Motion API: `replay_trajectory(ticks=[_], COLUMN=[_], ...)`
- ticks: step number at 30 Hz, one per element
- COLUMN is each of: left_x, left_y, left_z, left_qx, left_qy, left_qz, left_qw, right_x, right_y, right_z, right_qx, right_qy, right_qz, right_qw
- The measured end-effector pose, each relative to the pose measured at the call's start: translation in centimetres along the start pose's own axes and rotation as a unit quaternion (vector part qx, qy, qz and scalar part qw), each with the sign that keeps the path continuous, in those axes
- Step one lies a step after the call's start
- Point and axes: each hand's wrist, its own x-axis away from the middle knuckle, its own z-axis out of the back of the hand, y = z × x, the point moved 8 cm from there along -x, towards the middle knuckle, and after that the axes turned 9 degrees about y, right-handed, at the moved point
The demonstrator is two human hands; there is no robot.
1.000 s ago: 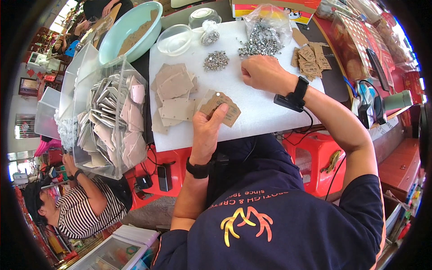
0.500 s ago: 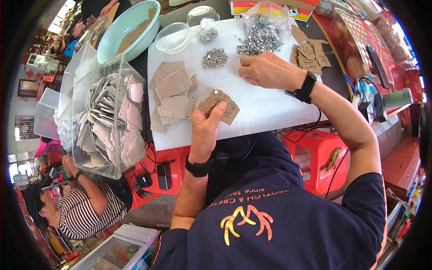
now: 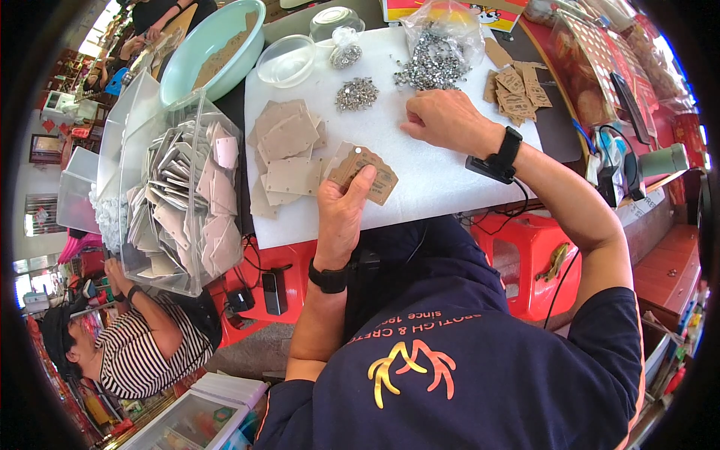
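My left hand (image 3: 341,214) holds a small stack of brown card tags (image 3: 365,174) over the white board (image 3: 420,176). My right hand (image 3: 448,120) rests with fingers curled on the board, just below a clear bag of small silver metal pieces (image 3: 439,56); whether it pinches one is hidden. A loose heap of the same silver pieces (image 3: 355,94) lies to its left. A pile of plain beige tags (image 3: 285,154) sits left of my left hand. More brown tags (image 3: 517,90) lie at the board's right edge.
A clear bin full of finished tags (image 3: 180,202) stands at the left. Behind it are a mint-green bowl (image 3: 214,49) and two clear dishes (image 3: 286,60). A person in a striped shirt (image 3: 146,352) sits low at the left. A red stool (image 3: 525,255) is under the board.
My right hand has slid down and left from the bag of silver pieces toward the middle of the board. My left hand keeps the brown tags in the same place.
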Motion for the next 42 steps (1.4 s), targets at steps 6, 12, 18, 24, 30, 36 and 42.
replay_trajectory(ticks=[6, 12, 18, 24, 30, 36, 42], left_x=[0.0, 0.1, 0.1, 0.1, 0.7, 1.2, 1.7], left_y=[0.1, 0.7, 1.1, 1.8, 3.3, 4.8, 5.3], left_z=[0.2, -0.6, -1.3, -1.7, -3.4, -5.2, -5.1], left_qx=[-0.002, -0.028, -0.039, -0.054, -0.070, -0.086, -0.104], left_qy=[0.010, 0.016, 0.013, 0.007, -0.008, -0.019, -0.026], left_qz=[-0.002, -0.020, -0.027, -0.039, -0.057, -0.067, -0.064], left_qw=[1.000, 0.999, 0.999, 0.998, 0.996, 0.994, 0.992], right_x=[0.1, 0.4, 0.3, 1.3, 2.1, 3.8, 3.8], right_y=[-0.9, -0.8, -0.5, 0.2, 4.0, -2.5, -4.0], right_z=[-0.7, -0.4, -0.2, 1.8, 6.2, 2.6, 3.1], right_qx=[0.028, 0.015, -0.060, -0.416, -0.775, -0.611, -0.626], right_qy=[-0.004, 0.025, 0.033, -0.026, 0.148, -0.071, -0.099], right_qz=[0.020, 0.013, 0.023, -0.098, -0.165, -0.158, -0.133], right_qw=[0.999, 0.999, 0.997, 0.904, 0.592, 0.772, 0.762])
